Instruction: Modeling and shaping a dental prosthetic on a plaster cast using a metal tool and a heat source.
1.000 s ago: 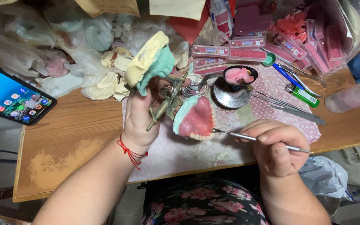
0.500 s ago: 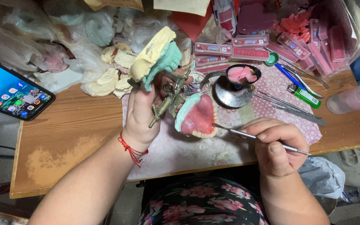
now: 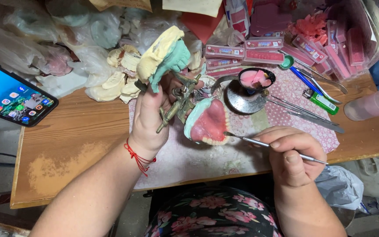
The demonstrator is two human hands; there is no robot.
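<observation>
My left hand grips a brass dental articulator held open above the table. Its upper arm carries a yellow and green plaster cast. Its lower arm carries a green cast with a pink wax denture lined with teeth. My right hand holds a thin metal wax tool, and the tool's tip touches the right edge of the pink denture.
A wooden table bears a pink patterned mat, a ladle of pink wax, metal instruments, a green lighter, boxes of pink wax, a phone, plaster casts in bags and a bottle.
My left hand has turned the articulator slightly, bringing the denture a little lower and toward the tool. My right hand has stayed almost still.
</observation>
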